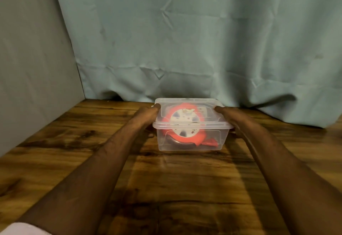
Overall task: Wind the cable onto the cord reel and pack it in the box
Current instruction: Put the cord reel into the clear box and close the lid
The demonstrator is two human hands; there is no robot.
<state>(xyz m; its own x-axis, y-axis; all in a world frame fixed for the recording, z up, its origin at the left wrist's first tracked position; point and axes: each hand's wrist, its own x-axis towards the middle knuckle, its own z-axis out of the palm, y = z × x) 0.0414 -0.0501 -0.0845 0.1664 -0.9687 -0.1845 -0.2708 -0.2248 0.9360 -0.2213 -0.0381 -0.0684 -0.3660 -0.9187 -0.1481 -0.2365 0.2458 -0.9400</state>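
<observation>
1. The step in hand looks like the last one: closing the box (190,138), which sits on the wooden tabletop (74,142) with its clear lid (188,112) already laid over the rim.
2. The left hand (146,118) has its grip clamped on the box's left edge, thumb on the lid's corner, fingers hidden down the side wall.
3. Inside, seen through the plastic, the red cord reel (185,123) stands tilted, the cable seemingly wound on.
4. The right hand (228,117) mirrors this, its grip clamped on the right edge, thumb on top.
5. Next, I judge, even downward pressure at both sides should seat the lid; whether it is latched, I cannot tell.
</observation>
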